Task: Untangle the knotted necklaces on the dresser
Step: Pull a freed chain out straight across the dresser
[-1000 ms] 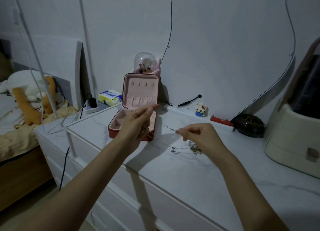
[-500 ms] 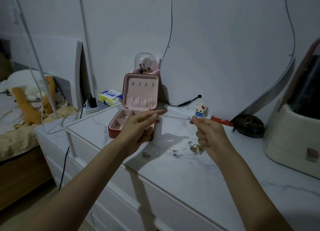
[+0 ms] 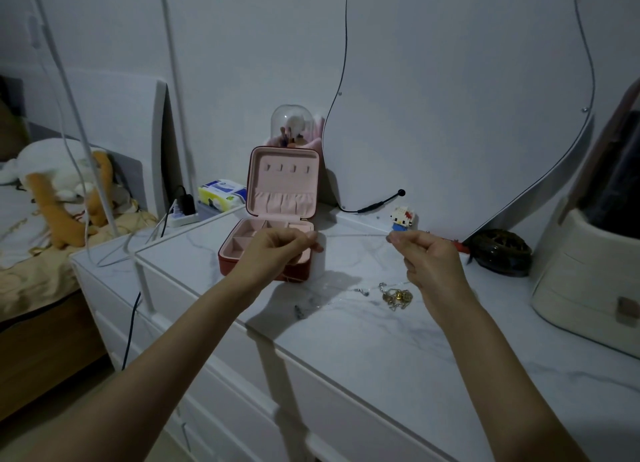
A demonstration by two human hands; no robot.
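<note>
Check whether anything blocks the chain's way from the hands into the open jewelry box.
Nothing visible does. The hands, left and right, pinch the chain taut just right of the jewelry box, whose lid stands open.

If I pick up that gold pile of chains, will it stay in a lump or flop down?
The gold chain pile lies loosely heaped on the dresser, so it would probably flop and dangle. Its fine links look light, and likely slip easily through fingers.
</note>
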